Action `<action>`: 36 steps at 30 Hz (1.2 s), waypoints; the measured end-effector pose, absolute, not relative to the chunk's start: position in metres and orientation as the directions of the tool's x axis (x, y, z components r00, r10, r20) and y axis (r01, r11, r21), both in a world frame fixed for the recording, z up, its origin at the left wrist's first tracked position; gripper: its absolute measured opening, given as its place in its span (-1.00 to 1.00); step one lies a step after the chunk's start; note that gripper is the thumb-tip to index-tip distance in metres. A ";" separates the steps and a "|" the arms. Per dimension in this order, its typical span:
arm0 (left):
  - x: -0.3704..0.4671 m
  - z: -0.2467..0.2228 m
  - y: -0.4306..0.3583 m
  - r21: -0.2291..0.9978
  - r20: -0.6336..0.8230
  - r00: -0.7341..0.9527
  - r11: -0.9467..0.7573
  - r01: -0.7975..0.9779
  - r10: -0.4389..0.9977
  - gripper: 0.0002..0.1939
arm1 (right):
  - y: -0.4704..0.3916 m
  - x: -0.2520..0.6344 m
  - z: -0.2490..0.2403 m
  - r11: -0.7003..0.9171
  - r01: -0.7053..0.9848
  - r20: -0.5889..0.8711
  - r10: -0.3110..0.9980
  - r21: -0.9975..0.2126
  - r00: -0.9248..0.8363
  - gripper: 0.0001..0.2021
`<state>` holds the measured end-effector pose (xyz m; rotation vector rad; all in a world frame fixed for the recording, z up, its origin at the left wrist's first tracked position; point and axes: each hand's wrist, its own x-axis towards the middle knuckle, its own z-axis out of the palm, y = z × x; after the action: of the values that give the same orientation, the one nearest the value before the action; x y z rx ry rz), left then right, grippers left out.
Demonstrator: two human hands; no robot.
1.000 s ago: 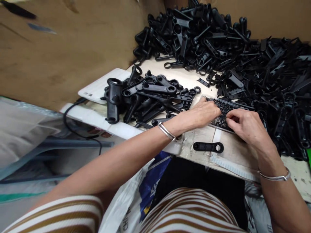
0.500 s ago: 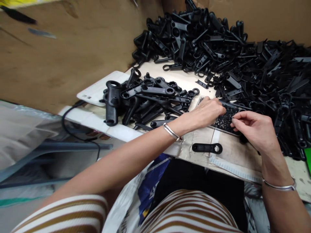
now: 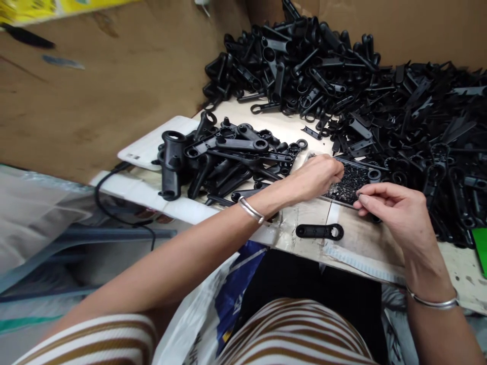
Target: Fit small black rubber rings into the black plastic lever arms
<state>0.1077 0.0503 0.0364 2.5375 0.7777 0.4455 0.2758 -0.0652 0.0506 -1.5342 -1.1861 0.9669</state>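
My left hand [image 3: 318, 175] reaches over a clear shallow tray [image 3: 335, 202] full of tiny black parts [image 3: 348, 180]. Its fingers are curled together at the left of the heap; whatever they hold is hidden. At the tray's front right corner, my right hand [image 3: 397, 210] pinches a small black part [image 3: 358, 193] between thumb and forefinger. In front of the tray a flat black plastic arm [image 3: 318, 231] lies on the table, with a ring-shaped opening at its right end.
Several black plastic arms [image 3: 243, 144] are piled left of the tray beside a white flat device [image 3: 152, 139] with a black cable [image 3: 99, 195]. A large heap of black parts [image 3: 312, 66] fills the back and right. Cardboard walls [image 3: 114, 81] rise behind. A green object [image 3: 480, 248] sits far right.
My left hand has shifted slightly left over the tray. My right fingertips have come a little toward the tray's front edge, and the small part between them now shows. The view has shifted slightly.
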 end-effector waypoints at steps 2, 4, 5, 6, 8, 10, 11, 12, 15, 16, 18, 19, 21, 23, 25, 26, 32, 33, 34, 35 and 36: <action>0.103 0.039 0.043 0.728 0.163 0.721 -0.576 0.373 0.673 -0.86 | -0.067 0.275 0.048 -0.110 0.186 -0.067 0.972 -0.976 0.224 -0.85; 0.099 0.039 0.034 0.904 0.115 0.663 -0.354 0.238 0.739 -0.92 | -0.068 0.274 0.044 -0.116 0.160 -0.080 0.973 -0.980 0.219 -0.84; 0.097 0.038 0.029 0.957 0.086 0.643 -0.242 0.159 0.761 -0.93 | -0.069 0.273 0.043 -0.114 0.150 -0.081 0.974 -0.982 0.212 -0.85; 0.096 0.037 0.025 0.987 0.054 0.628 -0.138 0.086 0.777 -0.93 | -0.070 0.271 0.042 -0.111 0.140 -0.081 0.976 -0.984 0.203 -0.85; 0.093 0.036 0.016 1.000 -0.003 0.601 0.018 -0.019 0.799 -0.92 | -0.071 0.269 0.040 -0.098 0.128 -0.073 0.979 -0.987 0.190 -0.85; 0.091 0.037 0.009 0.991 -0.049 0.578 0.110 -0.071 0.814 -0.90 | -0.073 0.266 0.039 -0.068 0.125 -0.045 0.983 -0.990 0.178 -0.86; 0.090 0.037 0.005 0.986 -0.065 0.568 0.140 -0.089 0.820 -0.89 | -0.074 0.265 0.039 -0.049 0.129 -0.026 0.985 -0.990 0.172 -0.87; 0.089 0.038 0.003 0.982 -0.075 0.557 0.159 -0.105 0.827 -0.88 | -0.075 0.263 0.038 -0.030 0.136 -0.006 0.986 -0.990 0.169 -0.89; 0.087 0.041 -0.003 0.974 -0.070 0.541 0.176 -0.146 0.838 -0.84 | -0.076 0.259 0.038 0.006 0.165 0.035 0.984 -0.986 0.176 -0.93; 0.087 0.041 -0.004 0.973 -0.064 0.540 0.173 -0.153 0.839 -0.84 | -0.077 0.257 0.039 0.011 0.174 0.043 0.982 -0.985 0.183 -0.93; 0.086 0.041 -0.005 0.973 -0.055 0.539 0.166 -0.159 0.840 -0.84 | -0.078 0.255 0.039 0.016 0.186 0.054 0.979 -0.982 0.198 -0.92; 0.086 0.041 -0.006 0.973 -0.051 0.540 0.163 -0.162 0.840 -0.84 | -0.078 0.254 0.039 0.018 0.190 0.057 0.978 -0.982 0.203 -0.91; 0.087 0.040 -0.006 0.972 -0.041 0.539 0.157 -0.172 0.841 -0.84 | -0.078 0.252 0.040 0.019 0.196 0.061 0.976 -0.980 0.210 -0.91; 0.088 0.038 -0.007 0.971 -0.024 0.535 0.147 -0.189 0.844 -0.84 | -0.078 0.252 0.040 0.015 0.193 0.057 0.975 -0.981 0.214 -0.90; 0.089 0.037 -0.008 0.971 0.000 0.521 0.125 -0.205 0.854 -0.84 | -0.079 0.251 0.041 0.015 0.178 0.056 0.972 -0.984 0.226 -0.90; 0.090 0.036 -0.009 0.971 0.013 0.511 0.110 -0.210 0.860 -0.84 | -0.079 0.251 0.041 0.020 0.167 0.059 0.970 -0.986 0.234 -0.90; 0.096 0.033 -0.016 0.985 0.113 0.438 -0.044 -0.166 0.892 -0.91 | -0.079 0.243 0.039 0.064 0.187 0.119 0.947 -0.980 0.299 -0.90; 0.097 0.033 -0.017 0.987 0.131 0.423 -0.078 -0.142 0.897 -0.92 | -0.079 0.241 0.038 0.071 0.211 0.136 0.939 -0.975 0.315 -0.91; 0.098 0.034 -0.018 0.987 0.146 0.408 -0.107 -0.117 0.901 -0.93 | -0.079 0.240 0.037 0.080 0.243 0.160 0.930 -0.967 0.331 -0.91; 0.099 0.034 -0.019 0.987 0.155 0.394 -0.127 -0.097 0.906 -0.94 | -0.079 0.239 0.035 0.095 0.284 0.194 0.918 -0.954 0.345 -0.92; 0.099 0.034 -0.019 0.987 0.157 0.386 -0.133 -0.087 0.909 -0.94 | -0.080 0.238 0.034 0.117 0.336 0.239 0.906 -0.934 0.350 -0.93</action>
<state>0.0993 -0.0195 0.0341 1.4357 0.7918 1.0351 0.2378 -0.0797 0.0342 -1.4486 -1.2023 0.6147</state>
